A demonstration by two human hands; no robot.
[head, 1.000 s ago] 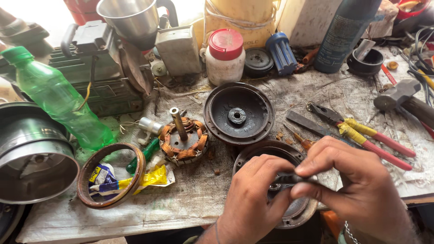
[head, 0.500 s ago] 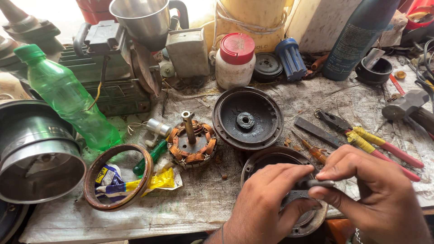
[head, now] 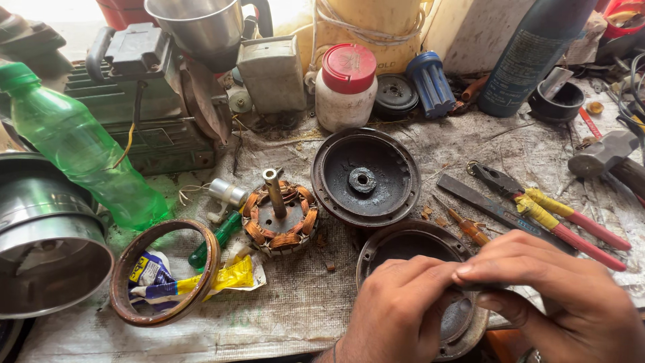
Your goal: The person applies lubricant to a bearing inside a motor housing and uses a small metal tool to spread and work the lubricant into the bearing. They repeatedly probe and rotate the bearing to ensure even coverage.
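Observation:
My left hand (head: pixel 396 309) and my right hand (head: pixel 557 296) meet over a round, dark metal motor cover (head: pixel 403 245) at the bench's near edge. Both pinch a small dark part (head: pixel 480 287) between the fingertips, mostly hidden by the fingers. Just beyond lies a second round black cover (head: pixel 366 176) with a central bearing hub. Left of it stands a copper-wound stator (head: pixel 279 218) with an upright shaft.
Pliers with red and yellow handles (head: pixel 551 212), a flat file (head: pixel 494 208) and a hammer (head: pixel 605 154) lie right. A green bottle (head: pixel 74 144), a steel pot (head: pixel 47 249), a rusty ring (head: pixel 164 272), a green motor (head: pixel 154 128) and a red-lidded jar (head: pixel 346 87) stand left and behind.
Both hands stay together over the near cover, shifting slightly right and lower in view. The view has drifted a little; nothing on the bench has moved.

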